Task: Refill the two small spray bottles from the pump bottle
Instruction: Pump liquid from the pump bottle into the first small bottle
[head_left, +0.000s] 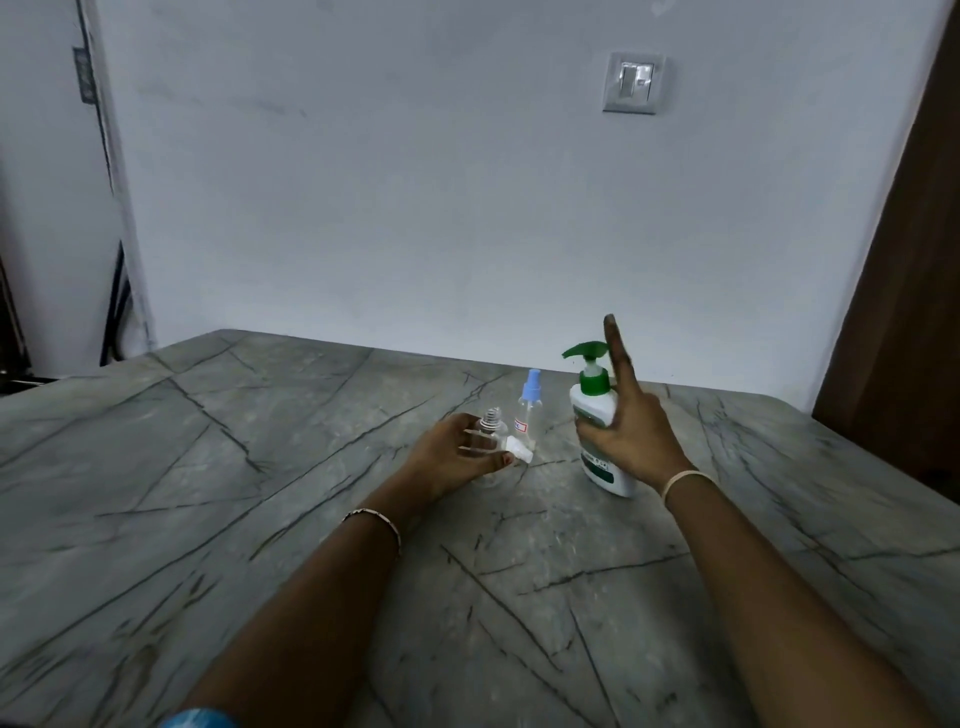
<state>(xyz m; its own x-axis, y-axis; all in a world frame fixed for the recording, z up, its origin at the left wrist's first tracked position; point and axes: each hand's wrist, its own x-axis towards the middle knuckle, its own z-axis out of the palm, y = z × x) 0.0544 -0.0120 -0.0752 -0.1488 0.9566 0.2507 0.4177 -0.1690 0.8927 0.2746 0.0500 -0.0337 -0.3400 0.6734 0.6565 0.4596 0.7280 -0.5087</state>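
A white pump bottle (592, 410) with a green pump head stands tilted on the grey marble table (260, 493); my right hand (631, 426) is wrapped around its body, index finger pointing up beside the pump. My left hand (457, 452) grips a small clear spray bottle (491, 428) whose threaded neck is bare, and its fingers also hold a white spray cap (519, 449). A second clear spray bottle (529, 410) with a blue spray top stands upright between the two hands, untouched.
The table meets a pale wall (415, 208) just behind the bottles, with a light switch (631, 83) above. A brown wooden panel (904, 312) stands at the right. Open tabletop stretches to the left and front.
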